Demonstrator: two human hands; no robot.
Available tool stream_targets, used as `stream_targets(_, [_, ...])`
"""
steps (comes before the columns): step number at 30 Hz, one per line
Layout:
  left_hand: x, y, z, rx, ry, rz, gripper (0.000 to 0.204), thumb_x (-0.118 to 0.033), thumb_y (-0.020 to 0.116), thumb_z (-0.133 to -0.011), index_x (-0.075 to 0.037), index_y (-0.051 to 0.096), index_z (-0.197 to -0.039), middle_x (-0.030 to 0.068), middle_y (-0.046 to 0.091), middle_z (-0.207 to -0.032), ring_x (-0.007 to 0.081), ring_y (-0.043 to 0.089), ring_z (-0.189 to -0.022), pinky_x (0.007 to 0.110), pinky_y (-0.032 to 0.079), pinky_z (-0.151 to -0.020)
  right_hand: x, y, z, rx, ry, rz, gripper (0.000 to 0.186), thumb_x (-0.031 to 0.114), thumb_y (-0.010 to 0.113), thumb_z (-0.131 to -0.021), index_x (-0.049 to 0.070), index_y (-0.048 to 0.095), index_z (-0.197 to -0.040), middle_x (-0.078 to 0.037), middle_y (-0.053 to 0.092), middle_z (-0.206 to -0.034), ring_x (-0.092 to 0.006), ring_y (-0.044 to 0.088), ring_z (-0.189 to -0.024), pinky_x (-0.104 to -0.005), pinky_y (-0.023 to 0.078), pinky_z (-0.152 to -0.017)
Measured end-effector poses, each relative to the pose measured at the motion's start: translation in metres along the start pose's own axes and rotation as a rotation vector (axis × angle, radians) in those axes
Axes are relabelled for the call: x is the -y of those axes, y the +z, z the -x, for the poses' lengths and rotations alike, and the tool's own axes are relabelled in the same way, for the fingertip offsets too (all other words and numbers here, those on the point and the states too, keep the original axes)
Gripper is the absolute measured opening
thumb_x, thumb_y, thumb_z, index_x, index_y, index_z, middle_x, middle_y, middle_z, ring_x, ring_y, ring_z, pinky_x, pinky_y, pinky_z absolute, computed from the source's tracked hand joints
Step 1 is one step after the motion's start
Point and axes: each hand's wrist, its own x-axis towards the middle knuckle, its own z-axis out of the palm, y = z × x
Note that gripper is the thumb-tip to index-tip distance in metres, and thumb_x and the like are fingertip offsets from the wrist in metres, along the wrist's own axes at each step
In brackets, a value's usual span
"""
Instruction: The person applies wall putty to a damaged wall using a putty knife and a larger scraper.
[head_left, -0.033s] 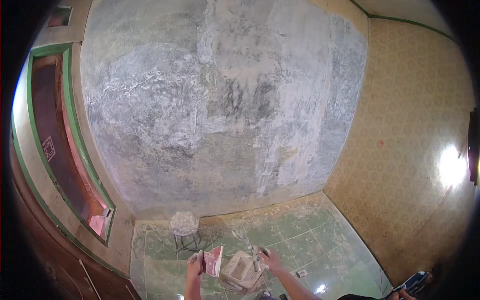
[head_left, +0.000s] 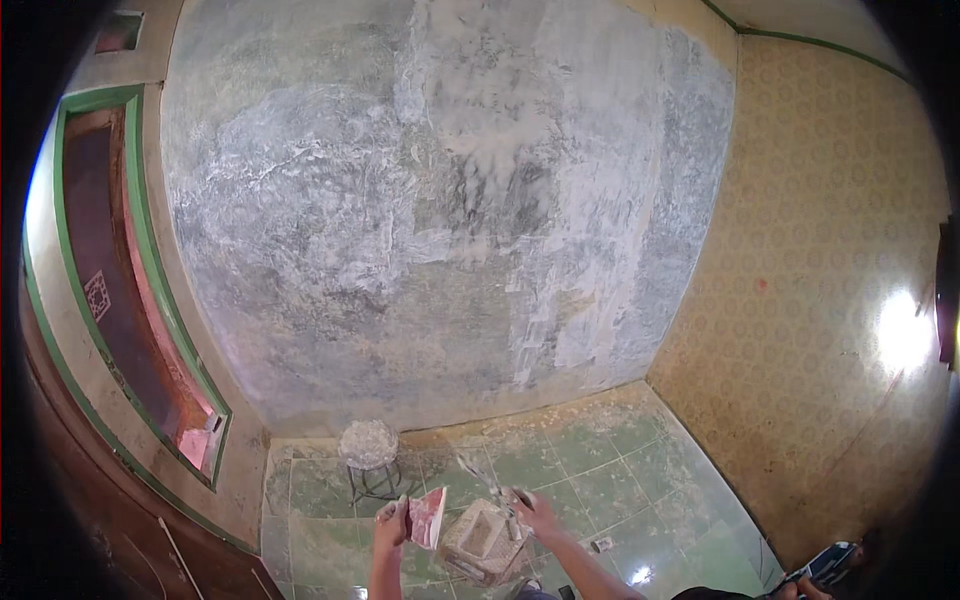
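Beside a speckled box (head_left: 459, 547), a person's left hand (head_left: 391, 524) is gripping a pinkish board (head_left: 427, 517), seemingly light, stiff and best held by its edge, while the right hand (head_left: 535, 512) is clasping a scraper-like tool (head_left: 489, 480) near the box's right.

Scraper (head_left: 489, 482) metallic-looking, smeared; grey wall (head_left: 450, 220) rough, matt; floor tiles (head_left: 625, 485) glossy.

The person's ungloved left hand (head_left: 391, 522) joins a short visible stretch of bare left forearm (head_left: 385, 574). The ungloved right hand (head_left: 535, 514) joins a bare right forearm (head_left: 588, 569), long and widening toward the lower edge.
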Motion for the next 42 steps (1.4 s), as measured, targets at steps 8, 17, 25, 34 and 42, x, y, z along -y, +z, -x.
stream_targets(8, [-0.074,0.014,-0.010,0.146,0.031,0.135,0.034,-0.031,0.060,-0.096,-0.009,0.061,-0.069,-0.0050,0.050,-0.057,0.0050,0.040,-0.048,0.025,0.026,-0.043,0.087,0.043,-0.008,0.155,-0.331,0.166,0.037,0.036,0.060,-0.094,-0.001,0.060,-0.093,0.001,0.048,-0.067,-0.0088,0.041,-0.063,-0.0276,0.035,-0.055])
stream_targets(17, [-0.098,-0.013,-0.002,0.168,0.033,0.135,0.034,-0.033,0.060,-0.096,-0.009,0.060,-0.072,-0.0054,0.051,-0.058,0.0046,0.042,-0.048,0.024,0.029,-0.043,0.095,0.061,0.004,0.106,-0.500,0.205,0.028,0.026,0.062,-0.092,-0.002,0.062,-0.095,0.000,0.049,-0.066,-0.0076,0.042,-0.064,-0.0273,0.036,-0.055])
stream_targets(25, [-0.111,-0.020,-0.019,0.114,0.066,0.089,0.030,-0.026,0.059,-0.095,-0.004,0.063,-0.075,-0.0028,0.053,-0.060,0.0071,0.045,-0.052,0.027,0.034,-0.047,0.102,0.068,-0.010,0.086,-0.435,0.268,0.049,0.035,0.069,-0.085,-0.008,0.063,-0.109,-0.017,0.068,-0.085,-0.0163,0.061,-0.075,-0.0328,0.048,-0.070])
stream_targets(34, [-0.151,-0.023,-0.009,0.214,-0.006,0.319,0.022,-0.019,0.060,-0.095,0.001,0.065,-0.086,0.0033,0.064,-0.077,0.0084,0.057,-0.065,0.025,0.045,-0.057,0.121,0.075,0.000,0.127,-0.457,0.299,0.032,0.027,0.069,-0.087,-0.004,0.065,-0.095,-0.008,0.060,-0.070,-0.0102,0.050,-0.066,-0.0293,0.043,-0.060])
stream_targets(42, [-0.146,-0.036,-0.020,0.171,-0.105,0.534,0.019,-0.015,0.063,-0.093,0.004,0.066,-0.092,0.0098,0.068,-0.080,0.0166,0.066,-0.063,0.031,0.055,-0.054,0.090,0.078,0.006,0.091,-0.434,0.291,0.033,0.028,0.069,-0.086,-0.003,0.066,-0.097,-0.012,0.064,-0.074,-0.0134,0.054,-0.067,-0.0301,0.046,-0.064])
